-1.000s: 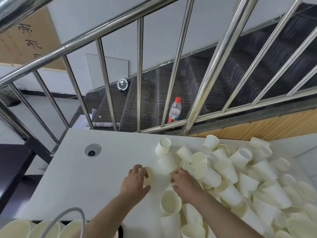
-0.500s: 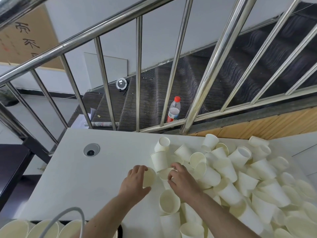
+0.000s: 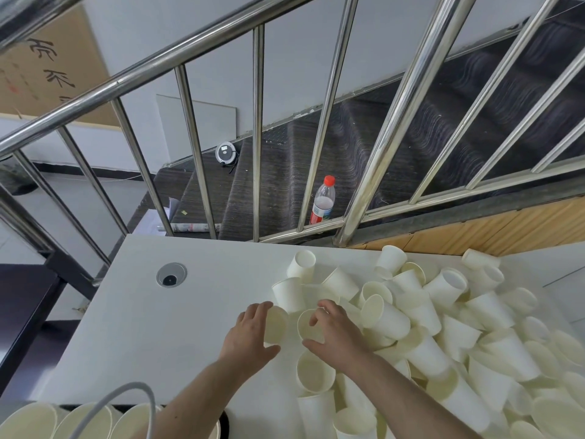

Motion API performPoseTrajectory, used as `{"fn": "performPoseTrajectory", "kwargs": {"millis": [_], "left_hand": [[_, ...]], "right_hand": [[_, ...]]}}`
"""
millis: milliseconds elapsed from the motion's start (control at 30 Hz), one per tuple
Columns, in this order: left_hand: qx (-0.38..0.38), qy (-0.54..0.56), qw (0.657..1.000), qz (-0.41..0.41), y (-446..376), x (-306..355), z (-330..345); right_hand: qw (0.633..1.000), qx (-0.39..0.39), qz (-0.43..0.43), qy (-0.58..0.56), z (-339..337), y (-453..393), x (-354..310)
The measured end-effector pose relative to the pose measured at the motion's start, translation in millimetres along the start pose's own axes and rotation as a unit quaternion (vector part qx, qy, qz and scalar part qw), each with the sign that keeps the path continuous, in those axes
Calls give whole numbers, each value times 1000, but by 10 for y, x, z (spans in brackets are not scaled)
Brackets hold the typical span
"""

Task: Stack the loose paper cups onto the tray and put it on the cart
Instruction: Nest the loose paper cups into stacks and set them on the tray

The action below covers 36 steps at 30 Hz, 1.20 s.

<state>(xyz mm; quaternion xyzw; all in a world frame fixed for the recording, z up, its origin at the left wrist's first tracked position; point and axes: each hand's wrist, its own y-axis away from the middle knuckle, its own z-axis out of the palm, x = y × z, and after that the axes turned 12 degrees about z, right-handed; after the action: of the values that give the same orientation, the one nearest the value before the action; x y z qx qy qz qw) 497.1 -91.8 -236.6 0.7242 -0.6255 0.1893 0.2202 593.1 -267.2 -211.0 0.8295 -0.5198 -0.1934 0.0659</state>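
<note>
Dozens of loose paper cups (image 3: 421,331) lie tumbled in a heap on the right half of the white tabletop (image 3: 177,315), most on their sides with mouths facing all ways. At the heap's left edge, the left hand (image 3: 250,335) curls its grip round 1 cup (image 3: 275,324), fingers over the far side and thumb under the near side. Just beside it, the right hand (image 3: 335,334) holds a second cup (image 3: 308,323) whose mouth faces the camera, fingertips on its upper rim and thumb at the lower rim. The 2 held cups are close together but not nested. Another open cup (image 3: 315,373) lies just below the right hand. Along the bottom left edge, the rims of 3 more cups (image 3: 79,421) show, crossed by a grey cable (image 3: 126,397). A round cable port (image 3: 171,275) sits in the tabletop's left part. Behind the tabletop stands a steel railing (image 3: 319,128), and beyond it dark stairs (image 3: 411,147) with a red-capped bottle (image 3: 323,201) and a small round device (image 3: 226,152).
</note>
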Motion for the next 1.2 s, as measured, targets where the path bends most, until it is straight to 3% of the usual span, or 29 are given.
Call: {"fn": "performPoseTrajectory", "kwargs": {"millis": [267, 800, 1200], "left_hand": [[1, 2, 1000, 20, -9, 8, -9], [14, 15, 1000, -8, 181, 114, -149], [98, 12, 995, -7, 849, 448, -474]], "right_hand": [[1000, -8, 15, 24, 45, -56, -142], [998, 54, 19, -35, -135, 247, -182], [992, 96, -22, -75, -306, 917, -323]]}}
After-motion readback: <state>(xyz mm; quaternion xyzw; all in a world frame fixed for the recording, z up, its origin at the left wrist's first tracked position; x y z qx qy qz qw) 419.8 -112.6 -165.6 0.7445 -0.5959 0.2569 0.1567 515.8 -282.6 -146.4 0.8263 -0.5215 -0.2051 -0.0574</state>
